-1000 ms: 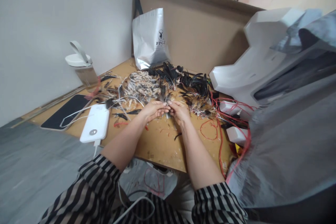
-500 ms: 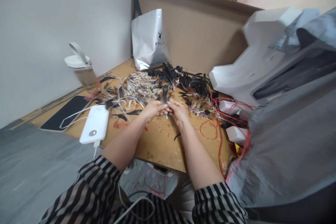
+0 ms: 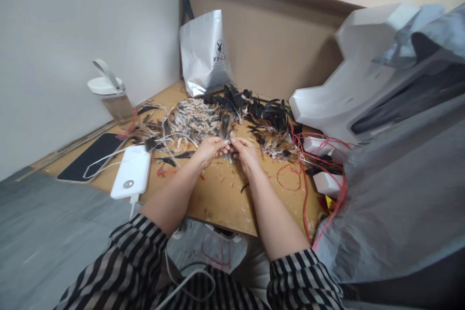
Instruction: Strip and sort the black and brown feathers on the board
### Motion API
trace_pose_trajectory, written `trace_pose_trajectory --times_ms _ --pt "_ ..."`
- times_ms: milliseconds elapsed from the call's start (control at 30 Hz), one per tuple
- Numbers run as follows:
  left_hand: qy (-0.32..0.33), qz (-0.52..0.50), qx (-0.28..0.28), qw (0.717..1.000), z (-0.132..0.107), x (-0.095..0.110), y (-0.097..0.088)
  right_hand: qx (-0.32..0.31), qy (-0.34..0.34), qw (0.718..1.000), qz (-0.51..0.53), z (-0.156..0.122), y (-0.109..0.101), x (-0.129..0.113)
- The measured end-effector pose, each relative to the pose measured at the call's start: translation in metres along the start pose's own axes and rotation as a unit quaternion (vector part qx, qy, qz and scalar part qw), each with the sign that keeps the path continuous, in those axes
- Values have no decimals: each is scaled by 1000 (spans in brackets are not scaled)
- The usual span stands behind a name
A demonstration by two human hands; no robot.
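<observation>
My left hand [image 3: 212,150] and my right hand [image 3: 244,152] meet fingertip to fingertip over the middle of the table [image 3: 225,203]. Both are closed in a pinch on a small bunch of dark brown feathers [image 3: 225,125], whose tips point away from me. Pale, fluffy ends show below my fingers. Just beyond my hands lies a heap of cream and grey feathers [image 3: 192,116]. Black feathers [image 3: 271,115] are spread behind and to the right, with brown feathers [image 3: 274,143] in front of them.
On the left are a white power bank [image 3: 131,172], a black phone [image 3: 90,157] and a lidded cup [image 3: 116,97]. A silver bag [image 3: 205,53] stands at the back. Red string [image 3: 304,193] and white plug blocks [image 3: 327,183] lie at right, beside a grey cover [image 3: 399,189].
The feather bunch has turned a little, showing browner and less glossy green. My fingers have shifted slightly around it, and both hands stay in the same place.
</observation>
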State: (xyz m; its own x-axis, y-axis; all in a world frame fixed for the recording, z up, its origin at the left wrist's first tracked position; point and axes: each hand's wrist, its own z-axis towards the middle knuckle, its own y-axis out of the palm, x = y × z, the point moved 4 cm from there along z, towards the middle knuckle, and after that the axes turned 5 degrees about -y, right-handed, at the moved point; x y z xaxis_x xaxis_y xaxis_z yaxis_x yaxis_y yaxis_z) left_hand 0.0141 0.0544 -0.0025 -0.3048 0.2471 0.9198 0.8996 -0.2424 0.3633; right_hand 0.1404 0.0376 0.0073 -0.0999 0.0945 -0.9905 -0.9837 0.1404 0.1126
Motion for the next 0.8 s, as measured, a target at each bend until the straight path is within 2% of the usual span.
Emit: trace_pose_trajectory --times_ms 100,167,233,333,467,533,667,767,800 --pt "42 -52 56 996 2 7 -10 15 -73 994 -76 3 -8 -7" --pt "59 -94 82 990 3 10 -15 -18 -109 982 -155 3 -10 -10" --pt "61 -117 92 987 4 11 -19 -76 -110 961 -241 2 -8 -9" --pt "53 -118 95 987 3 10 -18 -124 -101 913 -375 -5 -2 -7" --pt "43 -108 100 988 2 9 -16 -114 -99 837 -526 -16 11 -8" --pt "39 -107 101 988 1 9 -15 -97 -102 817 -559 -20 16 -9" --pt "42 -111 100 988 2 9 -16 -83 -94 821 -557 -22 20 -8" --pt "62 -135 96 984 3 10 -16 -99 -68 820 -559 -19 14 -7" --pt "71 -152 89 982 3 12 -17 -106 -61 829 -545 -17 11 -7"
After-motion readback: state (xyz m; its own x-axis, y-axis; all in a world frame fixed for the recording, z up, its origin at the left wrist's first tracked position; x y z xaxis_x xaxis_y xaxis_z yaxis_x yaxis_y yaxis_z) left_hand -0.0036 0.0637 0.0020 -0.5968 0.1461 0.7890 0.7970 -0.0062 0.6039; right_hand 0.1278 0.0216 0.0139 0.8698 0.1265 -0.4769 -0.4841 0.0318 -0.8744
